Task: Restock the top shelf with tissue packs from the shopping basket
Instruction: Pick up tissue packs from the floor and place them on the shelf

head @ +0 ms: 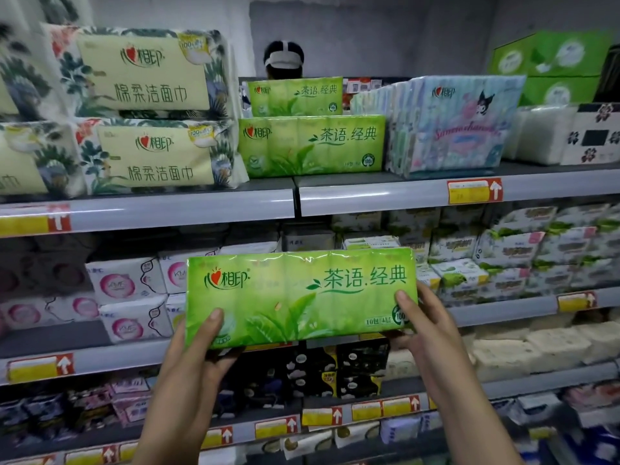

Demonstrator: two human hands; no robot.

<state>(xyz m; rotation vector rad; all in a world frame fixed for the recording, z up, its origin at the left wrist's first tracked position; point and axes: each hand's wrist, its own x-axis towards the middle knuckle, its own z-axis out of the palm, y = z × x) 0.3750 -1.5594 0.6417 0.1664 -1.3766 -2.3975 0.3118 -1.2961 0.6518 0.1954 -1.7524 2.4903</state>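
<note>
I hold a green tissue pack (298, 297) upright in front of the second shelf, its printed face toward me. My left hand (204, 344) grips its lower left corner, thumb on the front. My right hand (419, 327) grips the lower right corner the same way. On the top shelf (385, 193) above stands a matching green pack (312, 146), with another matching pack (295, 97) behind it and higher. The shopping basket is out of view.
Large floral tissue packs (147, 109) are stacked at the left of the top shelf, pale blue cartoon packs (449, 125) at its right. Lower shelves hold pink, green and black packs. A person's head (283, 60) shows behind the shelf.
</note>
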